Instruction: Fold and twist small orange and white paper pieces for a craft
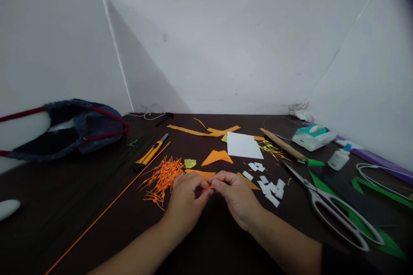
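Observation:
My left hand (184,200) and my right hand (238,195) meet at the middle of the dark table, fingertips pinched together. Between them is a thin orange piece (211,187), mostly covered by the fingers; both hands grip it. Just left of my left hand lies a pile of thin orange stems with small buds (163,176). Orange paper (206,175) lies flat behind the fingertips, and a folded orange paper piece (217,157) is farther back. Small white paper pieces (272,188) are scattered to the right of my right hand.
A yellow utility knife (150,154) and a long orange rod (106,210) lie left. Large scissors (325,202), a glue bottle (339,157), a tissue pack (312,136) and green strips (392,245) occupy the right. A white sheet (244,145) lies behind; a blue bag (87,124) stands far left.

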A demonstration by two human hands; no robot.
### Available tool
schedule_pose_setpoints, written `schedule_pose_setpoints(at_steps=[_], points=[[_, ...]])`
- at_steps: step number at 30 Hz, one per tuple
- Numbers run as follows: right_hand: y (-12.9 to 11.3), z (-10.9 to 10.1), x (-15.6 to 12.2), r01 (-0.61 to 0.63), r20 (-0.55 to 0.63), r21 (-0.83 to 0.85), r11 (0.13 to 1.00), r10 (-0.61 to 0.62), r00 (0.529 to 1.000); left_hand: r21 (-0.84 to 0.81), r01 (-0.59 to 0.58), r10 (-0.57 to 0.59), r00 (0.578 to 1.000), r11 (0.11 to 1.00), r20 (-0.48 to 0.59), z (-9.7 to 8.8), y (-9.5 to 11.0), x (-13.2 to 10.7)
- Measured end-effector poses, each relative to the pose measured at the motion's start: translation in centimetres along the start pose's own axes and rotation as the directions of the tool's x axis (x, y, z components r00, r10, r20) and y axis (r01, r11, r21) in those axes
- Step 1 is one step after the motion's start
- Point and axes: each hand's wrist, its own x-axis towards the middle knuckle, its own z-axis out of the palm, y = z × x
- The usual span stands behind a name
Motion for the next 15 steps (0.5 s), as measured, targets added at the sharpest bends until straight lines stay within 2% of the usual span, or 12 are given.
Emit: schedule_pose_setpoints(at_steps=[5, 8, 11, 15], points=[[-0.40, -0.56, 0.15, 0.052, 0.006, -0.068, 0.996, -0.052, 0.999, -0.277, 0.052, 0.004, 0.980, 0.959, 0.201, -0.83, -0.14, 0.42], [-0.57, -0.76, 0.25, 0.077, 0.039, -0.091, 0.993, -0.074, 0.996, -0.391, 0.140, -0.020, 0.955, 0.910, 0.296, -1.06, -0.26, 0.59], [-0.61, -0.77, 0.25, 0.073, 0.086, -0.057, 0.996, -0.068, 0.994, -0.449, 0.210, -0.052, 0.940, 0.868, 0.339, -0.88, -0.25, 0.55], [-0.46, -0.71, 0.17, 0.084, 0.085, -0.055, 0.995, -0.079, 0.993, -0.479, 0.230, -0.077, 0.945, 0.847, 0.317, -0.58, -0.05, 0.43]])
